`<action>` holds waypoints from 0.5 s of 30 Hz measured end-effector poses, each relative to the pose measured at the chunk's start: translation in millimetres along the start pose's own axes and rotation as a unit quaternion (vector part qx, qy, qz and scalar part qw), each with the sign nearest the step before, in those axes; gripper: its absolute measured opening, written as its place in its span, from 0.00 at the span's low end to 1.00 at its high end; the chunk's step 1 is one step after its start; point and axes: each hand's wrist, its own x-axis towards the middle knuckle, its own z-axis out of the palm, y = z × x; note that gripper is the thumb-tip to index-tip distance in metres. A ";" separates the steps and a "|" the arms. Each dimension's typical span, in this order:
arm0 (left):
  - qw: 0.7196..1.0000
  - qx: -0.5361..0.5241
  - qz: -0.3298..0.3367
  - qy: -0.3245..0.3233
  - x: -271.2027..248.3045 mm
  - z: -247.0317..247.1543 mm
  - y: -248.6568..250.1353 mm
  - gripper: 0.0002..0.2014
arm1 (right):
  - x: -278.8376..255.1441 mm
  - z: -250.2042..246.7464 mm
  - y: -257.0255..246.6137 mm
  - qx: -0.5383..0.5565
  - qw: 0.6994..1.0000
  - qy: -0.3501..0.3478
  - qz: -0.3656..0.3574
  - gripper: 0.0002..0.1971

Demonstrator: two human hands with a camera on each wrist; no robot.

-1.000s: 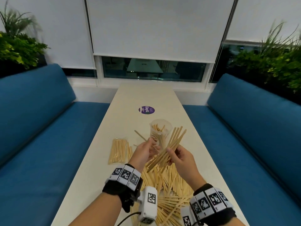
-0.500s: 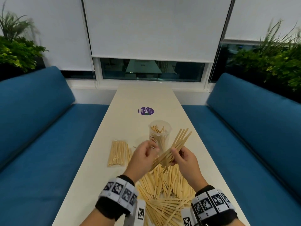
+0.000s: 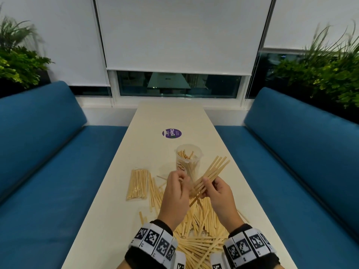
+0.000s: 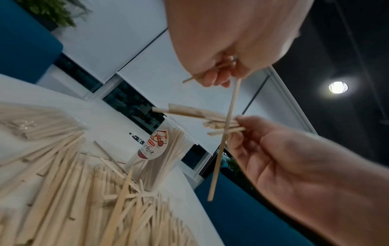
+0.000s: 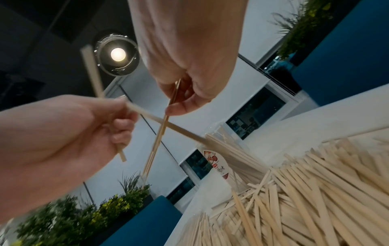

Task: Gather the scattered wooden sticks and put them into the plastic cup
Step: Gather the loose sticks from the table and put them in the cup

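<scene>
- Since a second ago, both hands sit lower and nearer the near end of the table, and the bundle tips further toward the right edge.
- Right hand (image 3: 217,193) pinches a fanned bundle of sticks (image 3: 211,173) at its lower part, tips slanting up past the right side of the cup; the fan suggests the bundle is not yet squared for dropping in.
- Left hand (image 3: 175,191) has its fingers curled round a stick or two (image 4: 223,138), which cross the bundle in both wrist views; judged to be adding to it or straightening it.
- Plastic cup (image 3: 188,162) stands upright along the table's centre line, just beyond the hands, already partly filled with sticks.
- Loose pile of sticks (image 3: 200,235) covers the near end of the table (image 3: 120,226) beneath the wrists; much remains to be gathered.
- Wrapped packet of sticks (image 3: 137,184) lies flat near the left edge, apart from the cup.
- Purple sticker (image 3: 172,133) lies beyond the cup.
</scene>
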 end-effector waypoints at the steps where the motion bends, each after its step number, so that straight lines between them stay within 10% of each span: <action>1: 0.999 -0.040 -0.018 0.023 0.7 -2.4 3.2 0.05 | 1.4 -2.0 1.5 0.005 1.000 0.008 0.009 0.11; 5: 0.972 -0.166 -0.085 0.143 10.4 -17.3 9.0 0.08 | 6.5 -12.5 4.6 0.014 0.999 0.038 0.026 0.14; 10: 0.868 -0.369 -0.218 0.250 22.3 -44.7 -6.2 0.10 | 13.2 -29.3 8.9 0.005 0.995 0.092 0.034 0.13; 15: 0.906 -0.274 -0.306 0.104 19.4 -47.2 -19.2 0.07 | 4.3 -29.7 -2.5 -0.040 0.997 -0.038 0.051 0.10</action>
